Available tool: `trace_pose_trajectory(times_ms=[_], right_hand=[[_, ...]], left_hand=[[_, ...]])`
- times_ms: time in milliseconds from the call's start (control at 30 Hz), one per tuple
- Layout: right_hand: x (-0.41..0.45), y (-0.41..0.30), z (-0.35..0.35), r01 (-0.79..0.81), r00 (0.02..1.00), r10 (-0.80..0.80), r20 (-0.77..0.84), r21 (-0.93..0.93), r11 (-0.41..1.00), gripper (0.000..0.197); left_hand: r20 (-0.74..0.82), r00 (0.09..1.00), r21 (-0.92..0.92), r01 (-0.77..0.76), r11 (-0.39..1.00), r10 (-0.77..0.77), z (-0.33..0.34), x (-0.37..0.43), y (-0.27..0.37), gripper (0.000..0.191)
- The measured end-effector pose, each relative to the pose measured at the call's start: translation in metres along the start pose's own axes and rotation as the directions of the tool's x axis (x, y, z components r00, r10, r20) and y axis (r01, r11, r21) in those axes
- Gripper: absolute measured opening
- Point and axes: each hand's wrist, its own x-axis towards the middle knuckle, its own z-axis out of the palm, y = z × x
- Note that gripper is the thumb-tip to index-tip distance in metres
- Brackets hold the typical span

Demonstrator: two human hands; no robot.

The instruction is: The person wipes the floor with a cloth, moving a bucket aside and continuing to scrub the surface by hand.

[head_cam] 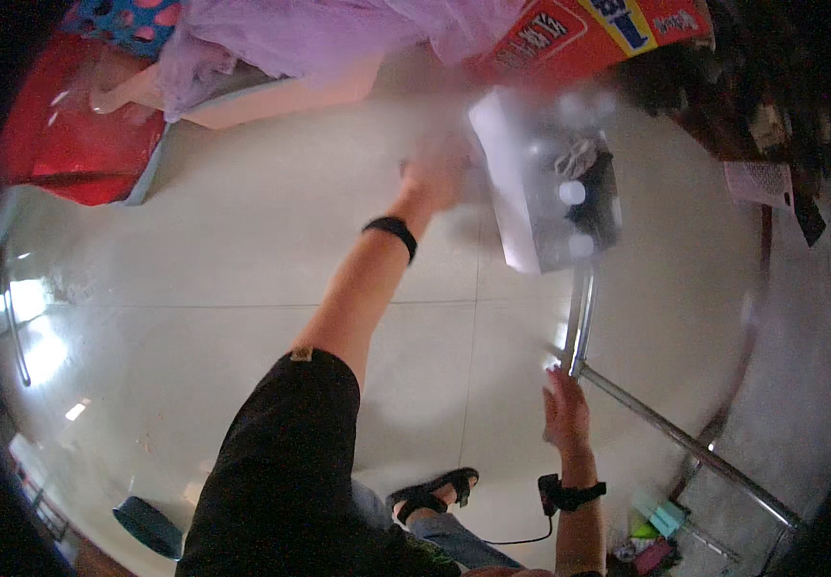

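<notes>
My left hand (440,169) reaches forward at the upper centre, beside the white side of an open box (505,195). Its fingers are blurred, so what it touches or holds cannot be told. Inside the box are plastic bottles with white caps (572,192) and a light, crumpled item (576,159). Lower right, my right hand (565,411) is raised with its fingers extended and nothing in it, near the corner of a metal tube frame (579,364). Each wrist wears a black band; a cable runs from the device on the right one.
Purple mesh fabric (300,32) and a red printed carton (567,43) lie at the top. A red glossy bag or container (91,137) stands upper left. The metal tube (689,443) crosses the right side. Small colourful items (653,537) lie lower right, a dark bin-like object (147,526) lower left.
</notes>
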Motion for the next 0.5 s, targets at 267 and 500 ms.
trace_pose_trajectory(times_ms=[267,500], right_hand=[[-0.076,-0.01,-0.012,-0.161,0.979,0.145,0.144,0.106,0.981,0.029],[-0.089,-0.026,-0.005,-0.16,0.967,0.143,0.212,0.062,0.985,0.029]], left_hand=[[-0.548,0.833,0.266,0.261,0.928,-0.077,0.023,-0.106,-0.162,0.052],[-0.419,0.822,0.235,0.508,0.829,-0.385,0.06,-0.288,-0.166,0.05]])
